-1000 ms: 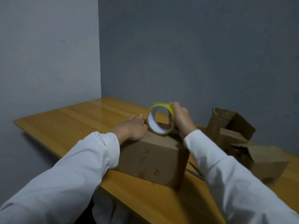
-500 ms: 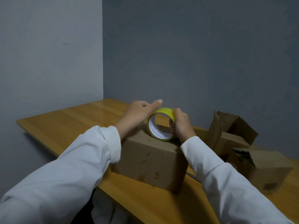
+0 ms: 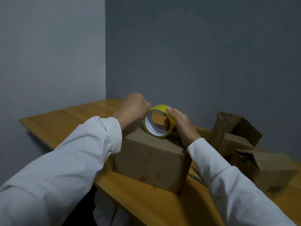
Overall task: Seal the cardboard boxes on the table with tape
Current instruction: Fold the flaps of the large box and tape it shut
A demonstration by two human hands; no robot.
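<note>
Tape roll (image 3: 158, 121) stands on edge on top of the closed cardboard box (image 3: 151, 159) at the near edge of the table (image 3: 65, 121), my right hand (image 3: 178, 123) wrapped round it, thumb on the rim and fingers through the core. My left hand (image 3: 134, 106) has left the box top, where it lay a moment ago, and now sits curled at the roll's far-left side — picking for the loose end, I think, though I cannot tell whether it pinches anything. No strip is laid yet. Two open boxes (image 3: 234, 137) wait to the right.
</note>
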